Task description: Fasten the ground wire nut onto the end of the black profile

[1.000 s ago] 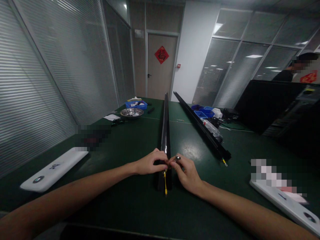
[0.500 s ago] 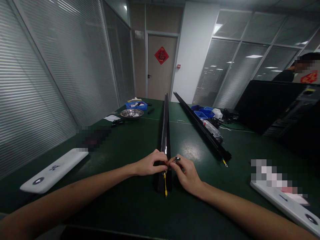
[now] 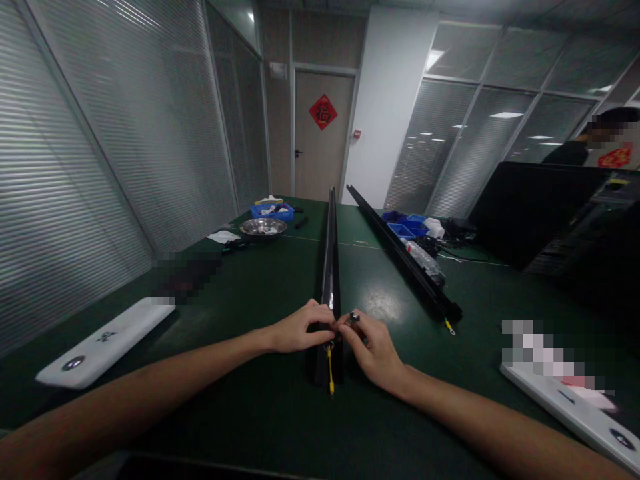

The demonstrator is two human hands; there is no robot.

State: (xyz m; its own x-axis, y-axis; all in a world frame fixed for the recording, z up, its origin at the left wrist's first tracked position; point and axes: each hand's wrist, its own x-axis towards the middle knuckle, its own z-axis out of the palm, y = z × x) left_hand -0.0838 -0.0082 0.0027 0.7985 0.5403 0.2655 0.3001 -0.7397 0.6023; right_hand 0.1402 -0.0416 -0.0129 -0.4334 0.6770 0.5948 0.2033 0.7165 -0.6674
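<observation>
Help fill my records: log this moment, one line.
left hand: on left rail; right hand: alongside, with metal piece; yellow wire: rail's near end

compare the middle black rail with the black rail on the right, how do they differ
The middle rail runs almost straight ahead; the right rail lies aslant. The left hand and right hand are at the middle rail's near end; no hand is on the right rail. The middle rail's yellow lead shows longer than the right rail's yellow lead. Both rails are long, black and lie on the green table.
</observation>
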